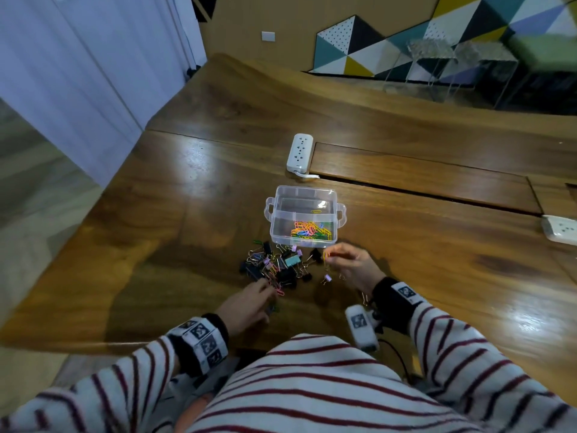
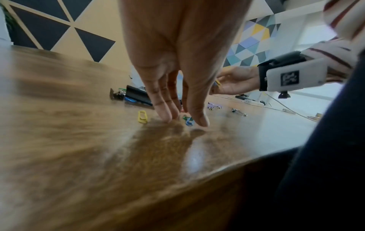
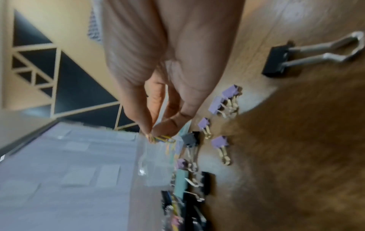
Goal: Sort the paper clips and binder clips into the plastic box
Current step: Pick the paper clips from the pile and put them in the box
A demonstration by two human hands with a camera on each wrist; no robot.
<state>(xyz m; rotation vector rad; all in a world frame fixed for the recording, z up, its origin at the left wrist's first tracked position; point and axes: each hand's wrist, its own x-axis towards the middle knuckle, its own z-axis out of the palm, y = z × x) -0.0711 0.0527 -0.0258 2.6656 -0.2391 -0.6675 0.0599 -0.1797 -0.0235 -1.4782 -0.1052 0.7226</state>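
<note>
A clear plastic box (image 1: 304,195) stands on the wooden table, its near compartment full of coloured paper clips (image 1: 310,230). A mixed pile of binder clips and paper clips (image 1: 274,267) lies in front of it. My right hand (image 1: 331,256) (image 3: 156,134) pinches a few yellow and orange paper clips (image 3: 163,138) just before the box's near wall. My left hand (image 1: 265,295) (image 2: 185,120) reaches down at the pile's near edge, straight fingertips on the table around a blue paper clip (image 2: 189,121). A yellow paper clip (image 2: 142,116) lies beside them.
A white power strip (image 1: 299,153) lies behind the box, another socket (image 1: 560,229) at the right edge. Loose purple binder clips (image 3: 221,143) and a black one (image 3: 276,62) lie near my right hand. The table's near edge (image 2: 227,168) is close to my body.
</note>
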